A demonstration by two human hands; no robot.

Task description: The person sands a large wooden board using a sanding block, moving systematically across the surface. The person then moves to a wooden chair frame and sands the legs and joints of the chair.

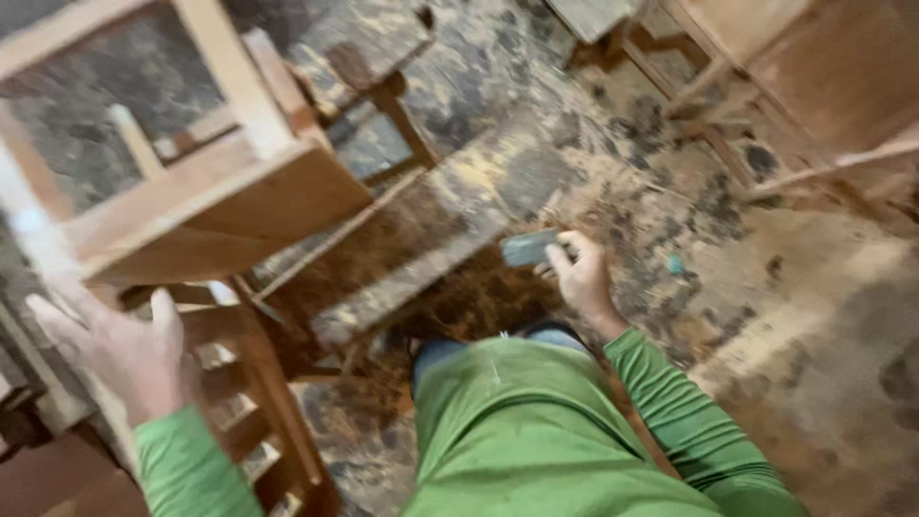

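While the head camera looks down, the left hand (120, 349) rests on a bare wooden chair frame (206, 196) with its fingers spread wide, gripping nothing. The right hand (579, 278) has its fingers curled around a small grey block (529, 248), held above the dusty floor (795, 316). It looks like sanding work, so the block would need to meet the wood.
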